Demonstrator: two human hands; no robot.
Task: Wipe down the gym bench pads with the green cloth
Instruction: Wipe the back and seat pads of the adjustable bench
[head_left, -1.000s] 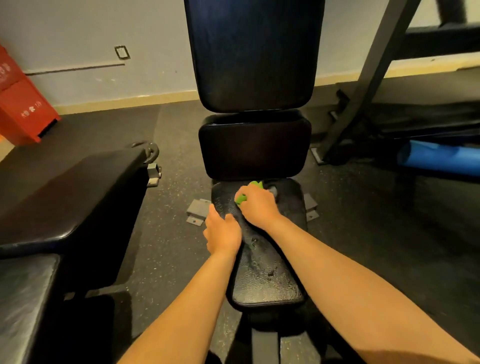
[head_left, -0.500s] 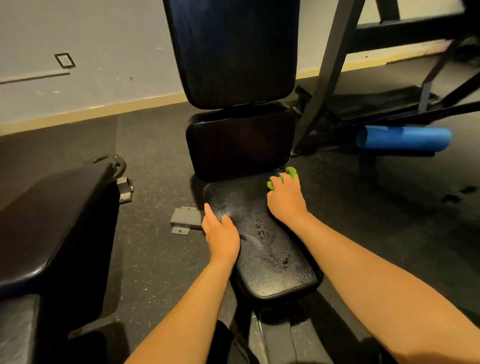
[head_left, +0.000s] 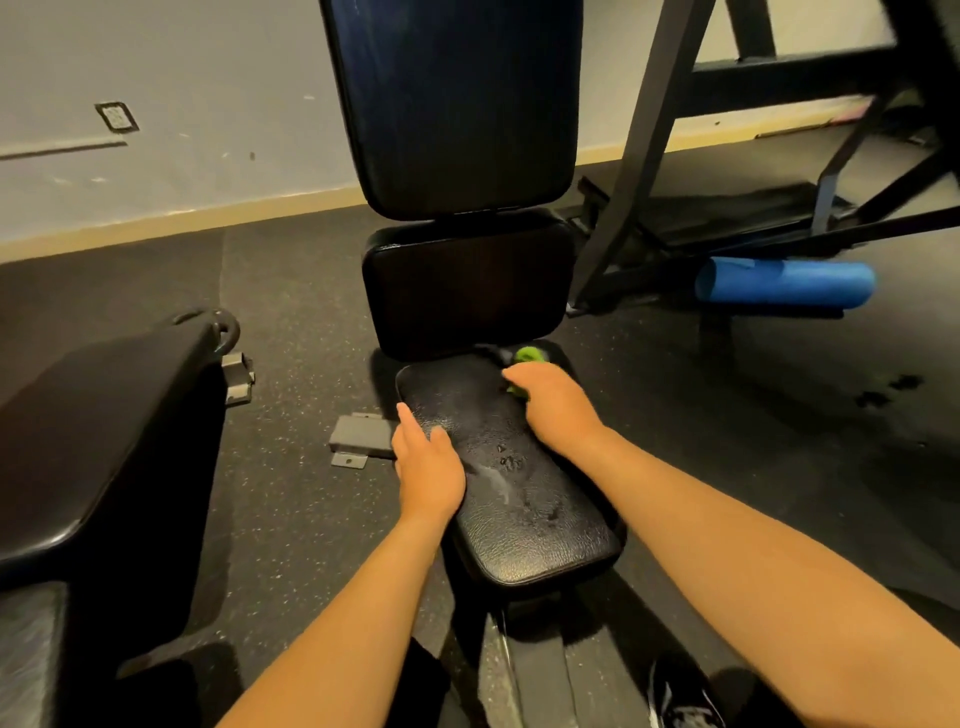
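Here, my right hand (head_left: 550, 410) clutches the green cloth (head_left: 527, 356) on the seat pad (head_left: 519, 514), which runs lengthwise toward the backrest (head_left: 457, 104); left hand (head_left: 428, 467) flat, fingers together.

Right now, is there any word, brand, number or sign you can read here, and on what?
No readable text anywhere.
Seat pad: no label shows.
Wall plate: too small and blurred to read.
Shoe: white markings, too blurred to read.
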